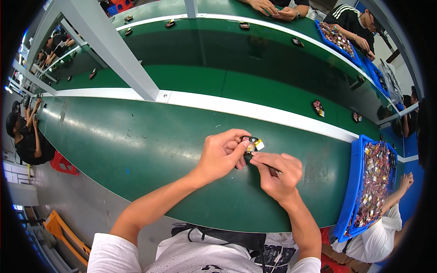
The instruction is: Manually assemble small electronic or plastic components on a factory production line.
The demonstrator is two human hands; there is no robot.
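Left of the blue tray [354, 177], the left hand [222, 152] pinches a small black-cased device [253, 140], partly covered by fingers. The right hand [281, 174], between device and tray, pinches a slim dark tool [275, 170] — its tip hard to make out. Left of the tray, the white shirt's dark print [211, 268] is cut off — unreadable.

This is an electronics factory's assembly line: a green conveyor belt [191, 79] bears spaced-out small electronic units [317, 108], workers [34, 145] line both sides of it, a grey metal post [113, 50] rises at its near rail [255, 113], and a blue plastic crate [353, 182] (heaped with wired parts [373, 182]) stands on its near side.
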